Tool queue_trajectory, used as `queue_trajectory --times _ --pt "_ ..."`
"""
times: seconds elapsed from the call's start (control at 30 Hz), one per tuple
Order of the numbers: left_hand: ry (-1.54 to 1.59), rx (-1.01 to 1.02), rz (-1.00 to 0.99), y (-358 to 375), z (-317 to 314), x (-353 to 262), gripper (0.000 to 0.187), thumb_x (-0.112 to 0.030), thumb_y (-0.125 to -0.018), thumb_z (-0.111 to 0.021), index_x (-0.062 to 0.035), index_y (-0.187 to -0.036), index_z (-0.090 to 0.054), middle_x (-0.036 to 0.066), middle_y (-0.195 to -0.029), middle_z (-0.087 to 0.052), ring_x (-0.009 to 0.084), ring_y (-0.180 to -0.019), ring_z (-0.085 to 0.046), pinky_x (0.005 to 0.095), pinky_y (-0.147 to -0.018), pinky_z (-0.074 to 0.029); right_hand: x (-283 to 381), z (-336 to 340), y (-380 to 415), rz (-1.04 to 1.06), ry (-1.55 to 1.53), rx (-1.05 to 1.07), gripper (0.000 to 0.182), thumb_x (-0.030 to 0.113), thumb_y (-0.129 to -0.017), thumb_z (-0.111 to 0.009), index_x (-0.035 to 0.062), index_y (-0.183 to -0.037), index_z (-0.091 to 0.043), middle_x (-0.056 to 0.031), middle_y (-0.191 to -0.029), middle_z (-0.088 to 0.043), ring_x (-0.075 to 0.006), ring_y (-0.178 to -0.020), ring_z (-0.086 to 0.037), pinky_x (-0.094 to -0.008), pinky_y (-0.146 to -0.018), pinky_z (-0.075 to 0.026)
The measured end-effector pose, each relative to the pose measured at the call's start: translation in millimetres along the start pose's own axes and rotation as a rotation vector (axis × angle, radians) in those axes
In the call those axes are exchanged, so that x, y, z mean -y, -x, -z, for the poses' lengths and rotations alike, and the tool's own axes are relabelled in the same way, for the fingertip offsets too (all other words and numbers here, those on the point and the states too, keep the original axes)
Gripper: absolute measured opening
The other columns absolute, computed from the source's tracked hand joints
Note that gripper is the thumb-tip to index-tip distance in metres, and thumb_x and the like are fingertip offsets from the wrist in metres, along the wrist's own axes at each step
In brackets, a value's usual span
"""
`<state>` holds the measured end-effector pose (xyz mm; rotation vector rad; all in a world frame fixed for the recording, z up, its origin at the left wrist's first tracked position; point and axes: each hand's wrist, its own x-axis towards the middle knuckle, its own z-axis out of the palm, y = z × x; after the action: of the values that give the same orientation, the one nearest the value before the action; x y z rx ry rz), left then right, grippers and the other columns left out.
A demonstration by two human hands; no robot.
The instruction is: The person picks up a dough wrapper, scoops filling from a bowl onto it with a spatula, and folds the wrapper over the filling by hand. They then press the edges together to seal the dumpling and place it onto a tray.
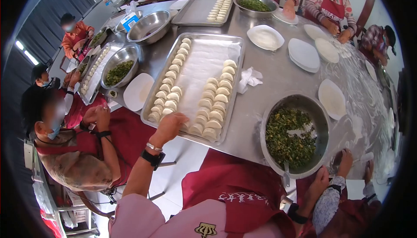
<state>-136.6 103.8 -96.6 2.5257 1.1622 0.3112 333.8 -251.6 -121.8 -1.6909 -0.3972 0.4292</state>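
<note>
Soft white dumplings (pixel 208 107) lie in rows on the steel tray (pixel 236 75), just under and beyond the left hand (pixel 170 124). They look light and fragile, best lifted at the sides. Left arm is stretched forward, fingers spread loose over the near row, holding nothing. The right hand (pixel 320 181) rests open at the filling bowl (pixel 319 114) rim on the counter (pixel 278 79).

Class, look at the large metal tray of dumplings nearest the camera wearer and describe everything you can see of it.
The tray is a long rectangular pan of shiny metal with a raised rim and rounded corners, lying flat on the steel table. A pale lining covers its floor. Folded white dumplings stand in two double rows along its long sides; the middle strip is bare. The left hand reaches over its near corner, fingers at the dumplings there. A crumpled white tissue lies by its right edge.
</note>
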Motion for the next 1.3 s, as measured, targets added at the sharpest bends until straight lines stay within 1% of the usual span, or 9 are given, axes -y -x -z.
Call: queue_trajectory --times 0.1,0.2,0.27,0.4,0.63,0.73,0.8,0.93,1.3 --pt "-0.08 0.001 -0.047 4.9 -3.1 15.1 0.029 0.001 -0.078 -0.065 -0.0073 -0.105 -0.072 0.013 -0.107 -0.07 0.0336 -0.103 -0.064 0.0408 -0.091 -0.051 9.9 -12.4 10.0 -0.192 -0.35 0.135 0.04 0.026 -0.107 -0.047 0.0007 -0.137 -0.049 -0.0107 -0.125 -0.061 -0.0201 -0.105 -0.065 -0.0338 -0.084 -0.058" --pt "-0.091 0.049 -0.065 1.9 -1.2 35.9 0.037 0.001 -0.071 -0.071 -0.0079 -0.107 -0.071 0.013 -0.112 -0.069 0.0334 -0.106 -0.064 0.0414 -0.092 -0.052 -15.9 -11.2 7.1 -0.15 0.039 0.198 0.035 0.029 -0.108 -0.043 0.0018 -0.127 -0.054 -0.0124 -0.118 -0.061 -0.0239 -0.103 -0.063 -0.0386 -0.089 -0.054" --pt "-0.166 0.111 -0.03 -6.8 8.1 26.8 0.036 0.001 -0.073 -0.068 -0.0067 -0.108 -0.072 0.015 -0.112 -0.07 0.0327 -0.11 -0.064 0.0414 -0.095 -0.051 24.1 -38.3 7.9 -0.02 0.393 0.143 0.048 0.032 -0.106 -0.044 -0.0109 -0.125 -0.054 -0.0281 -0.125 -0.059 -0.0359 -0.121 -0.055 -0.0434 -0.105 -0.039" --pt "-0.094 0.003 0.01 -11.2 12.5 -0.3 0.034 0.001 -0.085 -0.055 -0.0011 -0.117 -0.066 0.021 -0.12 -0.065 0.0397 -0.111 -0.062 0.0445 -0.096 -0.051 1.6 -53.8 1.7 -0.124 -0.025 0.034 0.036 0.031 -0.104 -0.051 -0.0037 -0.096 -0.054 -0.0114 -0.083 -0.057 -0.0172 -0.078 -0.05 -0.0371 -0.073 -0.045" --pt "0.337 -0.504 0.001 -11.1 6.5 -151.5 0.013 0.008 -0.087 -0.06 0.0052 -0.098 -0.067 0.017 -0.092 -0.07 0.0317 -0.087 -0.068 0.0395 -0.081 -0.054 9.7 -76.4 -27.3 -0.039 -0.068 0.089 0.033 0.03 -0.104 -0.052 -0.0007 -0.093 -0.054 -0.0039 -0.077 -0.056 -0.0127 -0.071 -0.047 -0.0335 -0.065 -0.044" --pt "0.907 -0.193 0.179 -10.2 -36.8 -199.7 0.011 -0.005 -0.093 -0.059 0.0019 -0.097 -0.068 0.01 -0.087 -0.07 0.0183 -0.075 -0.068 0.0298 -0.069 -0.055 32.9 -77.6 -68.8 -0.219 -0.293 0.207 0.033 0.031 -0.103 -0.053 -0.0009 -0.095 -0.057 -0.0047 -0.08 -0.06 -0.0118 -0.065 -0.051 -0.0307 -0.062 -0.046" --pt "1.278 0.014 0.357 -8.9 -67.8 -221.0 0.019 -0.012 -0.1 -0.055 0.0028 -0.111 -0.058 0.017 -0.096 -0.069 0.0226 -0.08 -0.071 0.0321 -0.073 -0.06 -17.3 -71.6 -130.2 -0.215 -0.135 0.045 0.033 0.029 -0.101 -0.054 -0.0027 -0.095 -0.059 -0.0079 -0.083 -0.065 -0.014 -0.062 -0.059 -0.029 -0.059 -0.052" --pt "1.686 0.288 0.482 -22.5 -82.6 -260.2 0.031 -0.022 -0.105 -0.048 0.0047 -0.121 -0.048 0.024 -0.106 -0.066 0.0317 -0.089 -0.071 0.0421 -0.079 -0.062 -10.1 -82.8 -208.8 -0.438 -0.611 -0.338 0.028 0.02 -0.1 -0.054 -0.0079 -0.105 -0.056 -0.0187 -0.09 -0.068 -0.0283 -0.073 -0.071 -0.036 -0.061 -0.062" --pt "1.712 0.206 0.589 -58.9 -97.8 -271.5 0.035 -0.012 -0.102 -0.043 0.0131 -0.127 -0.042 0.026 -0.125 -0.059 0.0445 -0.114 -0.062 0.0628 -0.098 -0.052 2.1 -71.1 -265.3 -0.452 -0.533 -0.209 0.021 0.009 -0.093 -0.055 -0.0105 -0.101 -0.054 -0.0228 -0.079 -0.069 -0.0299 -0.062 -0.072 -0.0339 -0.046 -0.059"
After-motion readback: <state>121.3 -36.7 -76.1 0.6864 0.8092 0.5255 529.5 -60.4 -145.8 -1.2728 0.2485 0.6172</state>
